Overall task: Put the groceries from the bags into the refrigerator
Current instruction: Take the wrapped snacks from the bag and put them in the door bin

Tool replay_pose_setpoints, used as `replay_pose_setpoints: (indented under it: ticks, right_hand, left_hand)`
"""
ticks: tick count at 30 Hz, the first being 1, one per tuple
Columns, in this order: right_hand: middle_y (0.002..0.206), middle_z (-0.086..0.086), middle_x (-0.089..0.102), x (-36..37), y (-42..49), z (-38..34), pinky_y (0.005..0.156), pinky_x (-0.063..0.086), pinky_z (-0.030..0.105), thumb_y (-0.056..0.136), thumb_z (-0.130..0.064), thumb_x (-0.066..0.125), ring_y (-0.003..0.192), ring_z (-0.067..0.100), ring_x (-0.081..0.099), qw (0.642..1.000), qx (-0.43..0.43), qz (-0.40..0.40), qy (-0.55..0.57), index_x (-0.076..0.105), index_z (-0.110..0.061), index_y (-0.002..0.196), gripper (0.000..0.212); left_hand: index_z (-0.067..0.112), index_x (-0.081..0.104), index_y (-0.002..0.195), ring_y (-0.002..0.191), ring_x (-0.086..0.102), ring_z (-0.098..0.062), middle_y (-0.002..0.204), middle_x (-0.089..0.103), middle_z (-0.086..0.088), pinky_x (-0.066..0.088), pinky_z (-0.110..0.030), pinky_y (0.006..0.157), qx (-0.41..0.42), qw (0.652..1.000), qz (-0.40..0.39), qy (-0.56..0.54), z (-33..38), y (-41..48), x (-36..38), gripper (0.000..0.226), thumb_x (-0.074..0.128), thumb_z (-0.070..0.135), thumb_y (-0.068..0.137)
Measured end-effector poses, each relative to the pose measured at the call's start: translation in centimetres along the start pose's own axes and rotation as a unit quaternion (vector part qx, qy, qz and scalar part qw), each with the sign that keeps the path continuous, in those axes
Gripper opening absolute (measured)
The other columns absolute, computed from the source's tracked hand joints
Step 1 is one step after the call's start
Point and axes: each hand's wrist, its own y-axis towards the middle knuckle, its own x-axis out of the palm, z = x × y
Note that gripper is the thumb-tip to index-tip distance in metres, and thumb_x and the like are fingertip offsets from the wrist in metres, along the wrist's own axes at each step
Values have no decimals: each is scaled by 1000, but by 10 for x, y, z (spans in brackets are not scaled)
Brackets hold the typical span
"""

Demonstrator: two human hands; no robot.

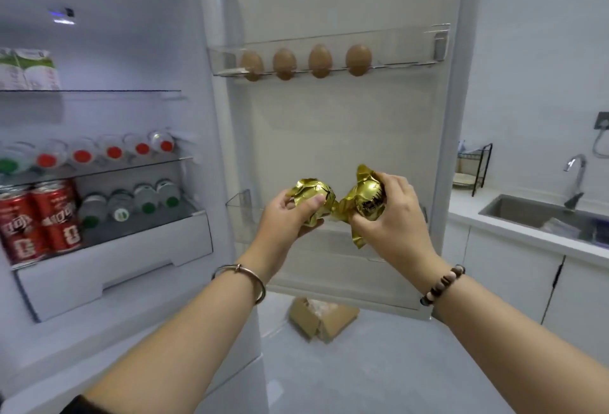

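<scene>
1. The left hand (pixel 290 212) curls round the first gold packet (pixel 313 194), thumb across its front and palm underneath.
2. The right hand (pixel 392 216) grips the second gold packet (pixel 369 198) from above, fingers wrapped over its top.
3. Both packets are held in the air side by side. Their crumpled foil tails meet between the hands, though I cannot tell if they touch.
4. Just behind and a little below them is the lower door shelf (pixel 242 212) of the open refrigerator door (pixel 329 137). Only its left corner shows past the hands.
5. The next move is probably a short reach forward and down into that shelf. Both hands are about equally near, the left closer to the left corner.
6. Four eggs (pixel 319 61) sit in the upper door rack (pixel 405 38), well above.
</scene>
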Motion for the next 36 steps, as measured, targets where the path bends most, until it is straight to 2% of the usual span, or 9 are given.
replay_pose_setpoints:
  ticks: [5, 8, 11, 14, 18, 22, 24, 30, 36]
  right_hand:
    - [108, -8, 45, 27, 60, -11, 81, 35, 18, 72, -33, 73, 94, 6, 47, 997, 23, -45, 56, 53, -23, 117, 50]
    - [106, -9, 39, 47, 87, -12, 77, 38, 21, 70, -35, 72, 87, 6, 51, 990, 35, -129, 51, 52, -30, 97, 34]
    - [109, -4, 37, 75, 101, -5, 68, 40, 18, 71, -34, 72, 85, 11, 54, 979, 55, -194, 9, 55, -22, 108, 43]
    - [101, -1, 42, 99, 107, -1, 56, 39, 19, 71, -37, 71, 77, 14, 55, 968, 89, -232, -27, 60, -18, 97, 34]
    - [66, 1, 53, 118, 117, 4, 50, 37, 22, 70, -39, 68, 57, 16, 51, 938, 153, -293, -103, 53, -11, 68, 32]
    - [60, 1, 55, 134, 115, 1, 55, 44, 23, 73, -44, 69, 56, 17, 58, 889, 178, -384, -176, 52, -11, 67, 38]
    - [62, 2, 55, 142, 112, -1, 55, 46, 24, 74, -43, 71, 55, 17, 55, 864, 170, -419, -221, 51, -11, 63, 39]
    - [73, 3, 52, 144, 108, -10, 70, 54, 33, 77, -36, 72, 74, 23, 55, 808, 187, -485, -278, 56, -7, 74, 34]
    - [102, 7, 61, 148, 105, -12, 61, 49, 26, 78, -39, 72, 91, 24, 57, 802, 191, -492, -278, 64, -4, 109, 47]
  left_hand:
    - [18, 60, 101, 95, 68, -22, 99, 70, -4, 56, -35, 84, 56, 993, 29, 101, 14, 56, -39, 22, 70, 17, 82]
    - [26, 59, 98, 87, 67, -18, 92, 69, 2, 56, -32, 80, 66, 965, 39, 252, 13, 89, -60, 28, 76, 24, 76]
    - [24, 57, 104, 78, 63, -8, 88, 66, 7, 51, -20, 68, 24, 931, 27, 362, 9, 114, -78, 36, 76, 27, 73]
    - [21, 59, 104, 79, 61, -10, 90, 65, 5, 50, -21, 64, -4, 898, 8, 440, 1, 134, -96, 39, 77, 26, 69]
    - [17, 60, 97, 78, 58, -15, 90, 64, 0, 48, -27, 62, -33, 847, -69, 526, -11, 156, -111, 39, 79, 26, 64]
    - [22, 56, 84, 72, 53, -12, 78, 57, 7, 39, -24, 56, -48, 765, -188, 615, -18, 169, -111, 26, 75, 32, 69]
    - [21, 55, 92, 78, 53, -14, 83, 57, 7, 40, -24, 57, -57, 722, -244, 645, -19, 173, -111, 31, 75, 33, 71]
    - [25, 53, 106, 89, 66, -23, 98, 60, 7, 57, -43, 76, -90, 645, -336, 681, -18, 181, -117, 57, 83, 43, 61]
    - [24, 53, 121, 103, 60, -17, 114, 58, 8, 53, -38, 89, -85, 640, -356, 675, -15, 178, -122, 57, 70, 53, 75]
